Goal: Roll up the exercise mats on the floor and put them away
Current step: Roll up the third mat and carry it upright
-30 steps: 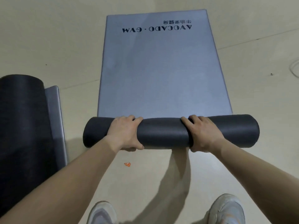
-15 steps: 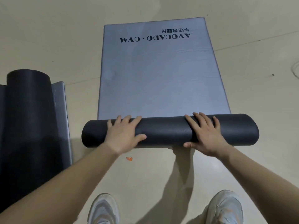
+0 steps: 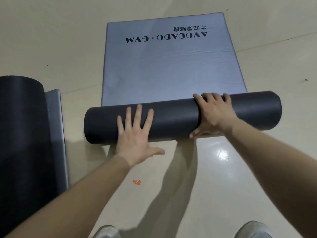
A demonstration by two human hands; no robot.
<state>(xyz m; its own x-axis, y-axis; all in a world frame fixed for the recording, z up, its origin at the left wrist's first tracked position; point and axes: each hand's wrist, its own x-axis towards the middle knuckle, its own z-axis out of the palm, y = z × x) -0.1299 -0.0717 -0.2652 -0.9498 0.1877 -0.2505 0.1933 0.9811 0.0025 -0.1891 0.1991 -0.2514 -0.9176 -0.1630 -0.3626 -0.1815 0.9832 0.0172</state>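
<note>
The glossy beige floor fills the view. At its centre lies the grey exercise mat, its flat part stretching toward 12 o'clock. A second rolled mat lies at 9 o'clock. The black roll of the grey mat has its long axis from 9 to 3 o'clock. The left hand presses on it with flat, spread fingers. The right hand grips it, fingers curled over the top. An orange scrap lies toward 6 o'clock.

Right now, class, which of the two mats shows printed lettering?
The centre mat, half unrolled, reads AVOCADO GYM; the left mat is almost fully rolled and shows no print.
</note>
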